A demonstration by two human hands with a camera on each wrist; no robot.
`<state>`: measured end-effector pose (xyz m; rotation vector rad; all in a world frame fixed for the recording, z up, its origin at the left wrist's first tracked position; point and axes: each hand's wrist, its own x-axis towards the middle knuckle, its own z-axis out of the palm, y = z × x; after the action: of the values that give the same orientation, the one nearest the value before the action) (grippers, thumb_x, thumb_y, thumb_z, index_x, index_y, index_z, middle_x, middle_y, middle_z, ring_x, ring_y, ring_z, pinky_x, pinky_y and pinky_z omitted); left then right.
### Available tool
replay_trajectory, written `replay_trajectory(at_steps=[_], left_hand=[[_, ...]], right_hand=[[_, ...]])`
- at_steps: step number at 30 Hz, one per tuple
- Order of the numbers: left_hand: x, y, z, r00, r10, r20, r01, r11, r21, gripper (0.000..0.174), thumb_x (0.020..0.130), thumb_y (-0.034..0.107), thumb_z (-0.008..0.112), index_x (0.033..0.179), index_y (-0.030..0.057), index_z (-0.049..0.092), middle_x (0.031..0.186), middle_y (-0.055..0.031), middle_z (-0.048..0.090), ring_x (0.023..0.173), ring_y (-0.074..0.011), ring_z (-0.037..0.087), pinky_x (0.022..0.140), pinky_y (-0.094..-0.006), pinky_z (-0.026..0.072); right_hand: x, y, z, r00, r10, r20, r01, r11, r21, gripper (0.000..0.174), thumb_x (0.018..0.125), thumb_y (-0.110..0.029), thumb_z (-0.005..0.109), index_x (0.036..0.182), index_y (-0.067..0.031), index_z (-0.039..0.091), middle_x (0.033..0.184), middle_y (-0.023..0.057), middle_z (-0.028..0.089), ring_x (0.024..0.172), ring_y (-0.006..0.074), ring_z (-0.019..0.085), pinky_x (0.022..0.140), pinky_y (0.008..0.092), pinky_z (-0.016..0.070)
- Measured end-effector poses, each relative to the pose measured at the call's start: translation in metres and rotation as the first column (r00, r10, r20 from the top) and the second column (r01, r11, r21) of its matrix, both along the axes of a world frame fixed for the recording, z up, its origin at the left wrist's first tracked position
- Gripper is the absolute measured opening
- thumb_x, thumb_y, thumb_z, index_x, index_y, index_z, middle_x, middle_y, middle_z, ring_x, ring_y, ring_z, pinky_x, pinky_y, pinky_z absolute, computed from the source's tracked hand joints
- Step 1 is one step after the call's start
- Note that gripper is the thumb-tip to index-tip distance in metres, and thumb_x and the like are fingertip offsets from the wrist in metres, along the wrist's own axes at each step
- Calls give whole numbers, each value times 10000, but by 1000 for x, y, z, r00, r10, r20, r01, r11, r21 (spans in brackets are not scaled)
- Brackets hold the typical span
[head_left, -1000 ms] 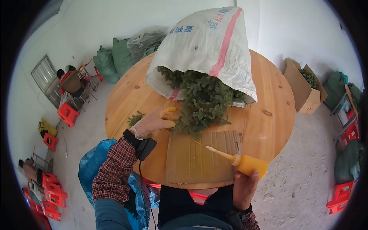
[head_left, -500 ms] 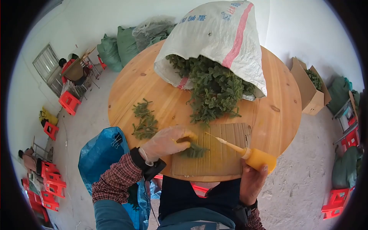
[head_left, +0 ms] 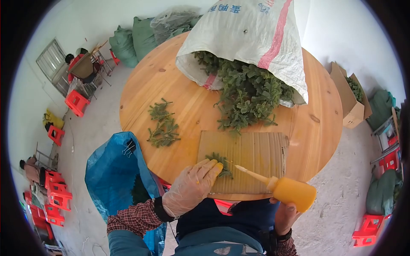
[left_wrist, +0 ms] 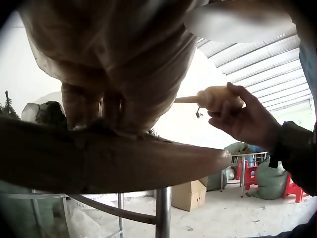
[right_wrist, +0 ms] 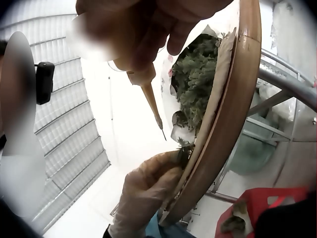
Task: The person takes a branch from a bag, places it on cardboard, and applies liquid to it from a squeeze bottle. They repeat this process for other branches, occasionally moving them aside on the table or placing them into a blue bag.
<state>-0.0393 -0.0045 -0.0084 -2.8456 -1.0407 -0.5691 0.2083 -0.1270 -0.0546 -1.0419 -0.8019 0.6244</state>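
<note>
A clear glove covers my left hand [head_left: 190,187], whose fingers pinch a small green sprig [head_left: 225,172] down at the cardboard sheet [head_left: 252,149]. The right wrist view has the gloved thumb and fingers closed around the sprig's end, right by the table edge. My bare right hand [head_left: 284,217] grips a yellow squeeze bottle [head_left: 297,195] with a long pale nozzle [head_left: 252,173]. The thin needle at the nozzle's tip points left toward the sprig. Part of the sprig is hidden beneath the gloved fingers.
A white woven sack [head_left: 239,38] lies on the round wooden table [head_left: 141,98], green branches [head_left: 252,96] spilling from its mouth. Loose sprigs [head_left: 164,130] lie left of the cardboard. An open blue bag [head_left: 109,175] hangs at the table's left edge. Red stools [head_left: 77,102] stand around.
My left hand has come from beside the branches back to the cardboard with a sprig. Loose sprigs it partly covered now show fully. The bottle stays in my right hand, its nozzle now near the sprig.
</note>
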Motion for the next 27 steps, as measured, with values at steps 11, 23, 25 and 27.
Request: replay_trajectory(at_steps=[11, 23, 25, 27], left_hand=[[-1, -8, 7, 994, 101, -47, -102, 994, -24, 377, 877, 136, 617, 1247, 179, 670, 1300, -128, 550, 1221, -320, 540, 895, -429, 475], [-3, -8, -5, 995, 98, -9, -98, 993, -71, 457, 852, 196, 626, 1283, 48, 585, 1322, -168, 548, 1244, -308, 519, 978, -423, 428], [-3, -8, -4, 995, 94, -36, -96, 994, -54, 449, 855, 196, 625, 1277, 50, 588, 1322, -167, 548, 1243, -308, 518, 983, -425, 425], [-3, -7, -2, 992, 80, -95, -82, 996, -19, 433, 860, 197, 624, 1267, 52, 594, 1321, -165, 548, 1241, -308, 517, 993, -429, 417]], right_hand=[[-14, -10, -12, 906, -60, 419, 90, 994, -54, 910, 845, -672, 662, 1342, 22, 348, 1086, 149, 611, 729, 239, 695, 680, 322, 587], [-28, -2, 4, 984, 57, 169, -42, 995, -90, 896, 671, -402, 914, 1271, -16, 372, 1171, 170, 538, 1071, 277, 592, 948, 400, 485], [-24, 0, 4, 960, 45, 276, -25, 997, -74, 896, 671, -398, 914, 1277, -22, 372, 1178, 169, 535, 1071, 277, 593, 949, 399, 486], [-23, 1, 5, 944, 36, 329, -15, 998, -67, 896, 671, -396, 914, 1280, -25, 372, 1182, 169, 533, 1071, 277, 593, 950, 399, 486]])
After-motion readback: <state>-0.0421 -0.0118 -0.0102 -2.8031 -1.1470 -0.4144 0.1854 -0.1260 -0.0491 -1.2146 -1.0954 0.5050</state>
